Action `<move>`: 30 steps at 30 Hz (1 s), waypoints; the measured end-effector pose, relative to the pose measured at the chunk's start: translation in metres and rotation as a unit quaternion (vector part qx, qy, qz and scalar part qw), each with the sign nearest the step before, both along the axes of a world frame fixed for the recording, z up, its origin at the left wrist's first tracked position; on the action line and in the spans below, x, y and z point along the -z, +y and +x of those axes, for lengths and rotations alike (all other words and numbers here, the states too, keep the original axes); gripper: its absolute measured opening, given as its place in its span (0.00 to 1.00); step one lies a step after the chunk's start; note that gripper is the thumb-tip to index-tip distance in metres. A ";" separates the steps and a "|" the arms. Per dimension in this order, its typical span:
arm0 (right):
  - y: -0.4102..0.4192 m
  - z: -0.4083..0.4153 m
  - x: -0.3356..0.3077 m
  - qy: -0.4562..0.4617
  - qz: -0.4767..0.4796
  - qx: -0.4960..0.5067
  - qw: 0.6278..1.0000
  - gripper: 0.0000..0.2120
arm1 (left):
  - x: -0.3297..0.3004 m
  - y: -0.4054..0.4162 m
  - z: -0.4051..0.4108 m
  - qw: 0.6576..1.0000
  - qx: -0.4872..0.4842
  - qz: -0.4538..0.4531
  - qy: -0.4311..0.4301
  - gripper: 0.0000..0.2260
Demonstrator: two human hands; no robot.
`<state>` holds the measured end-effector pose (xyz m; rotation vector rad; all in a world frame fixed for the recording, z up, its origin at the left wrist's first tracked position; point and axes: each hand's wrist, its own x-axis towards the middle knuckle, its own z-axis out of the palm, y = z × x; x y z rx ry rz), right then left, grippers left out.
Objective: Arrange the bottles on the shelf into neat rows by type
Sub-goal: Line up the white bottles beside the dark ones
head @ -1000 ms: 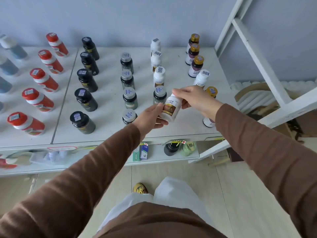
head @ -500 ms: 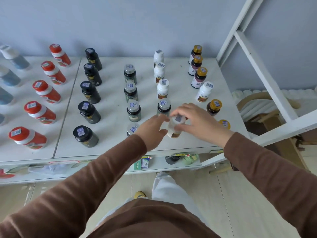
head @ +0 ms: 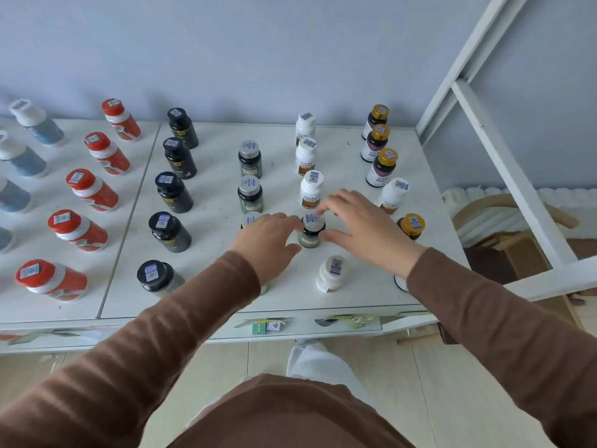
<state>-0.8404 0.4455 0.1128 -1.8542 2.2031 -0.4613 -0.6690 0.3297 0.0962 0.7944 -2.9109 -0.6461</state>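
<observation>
On the white shelf (head: 210, 279) bottles stand in columns: red (head: 93, 190), black (head: 174, 192), silver-capped dark green (head: 250, 195), white (head: 310, 189) and gold-capped (head: 381, 168). One silver-capped green bottle (head: 309, 236) stands in the white column. My right hand (head: 365, 229) has fingers on its cap and its thumb against its side. My left hand (head: 268, 242) is spread beside it on the left, fingertips at the bottle. A white bottle (head: 332, 273) stands free near the front edge. My left hand partly hides another green bottle (head: 250, 218).
A stray white bottle (head: 392, 195) and a gold-capped brown bottle (head: 411, 225) stand at the right. Blue bottles (head: 29, 156) line the far left. A slanted white frame (head: 504, 163) rises on the right. Small boxes (head: 268, 326) lie on the lower shelf.
The white bottle held in both hands was set down upright near the front edge and let go. Both hands then moved back to the silver-capped green bottle behind it.
</observation>
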 end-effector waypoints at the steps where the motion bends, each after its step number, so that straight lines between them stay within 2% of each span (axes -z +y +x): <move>1: -0.009 -0.002 0.002 0.020 0.012 -0.005 1.000 0.19 | -0.001 -0.001 -0.002 1.000 -0.004 -0.005 -0.001 0.15; 3: -0.025 -0.003 0.013 0.044 0.060 -0.030 0.997 0.22 | -0.002 -0.002 -0.005 1.000 -0.009 -0.013 -0.010 0.14; 7: -0.042 -0.008 0.025 0.048 0.100 -0.045 0.993 0.18 | 0.004 -0.005 -0.007 0.999 -0.028 0.008 -0.034 0.13; 9: -0.044 -0.018 0.015 -0.012 0.086 -0.005 0.996 0.18 | 0.003 -0.008 -0.009 0.997 -0.054 0.045 -0.008 0.13; 12: -0.045 -0.035 -0.013 -0.200 0.060 0.066 0.976 0.17 | -0.003 -0.018 -0.020 0.983 -0.107 0.148 0.029 0.12; 13: -0.046 -0.040 -0.022 -0.268 0.062 0.080 0.958 0.17 | -0.007 -0.021 -0.025 0.966 -0.125 0.223 0.047 0.12; 14: -0.046 -0.043 -0.030 -0.322 0.066 0.095 0.940 0.16 | -0.010 -0.022 -0.029 0.933 -0.140 0.324 0.073 0.13; 16: -0.049 -0.046 -0.041 -0.371 0.062 0.129 0.918 0.18 | -0.018 -0.023 -0.037 0.838 -0.161 0.511 0.105 0.18; 17: -0.050 -0.047 -0.044 -0.371 0.056 0.146 0.915 0.21 | -0.021 -0.023 -0.040 0.799 -0.167 0.568 0.108 0.21; 20: -0.053 -0.047 -0.050 -0.345 0.038 0.177 0.921 0.24 | -0.021 -0.025 -0.046 0.721 -0.170 0.663 0.111 0.25; 22: -0.054 -0.047 -0.051 -0.331 0.035 0.184 0.925 0.23 | -0.020 -0.027 -0.047 0.695 -0.166 0.691 0.111 0.25; 25: -0.054 -0.046 -0.052 -0.324 0.042 0.181 0.927 0.22 | -0.017 -0.027 -0.047 0.708 -0.155 0.679 0.117 0.24; 30: -0.057 -0.049 -0.052 -0.319 0.012 0.137 0.938 0.16 | -0.013 -0.027 -0.047 0.775 -0.124 0.583 0.208 0.11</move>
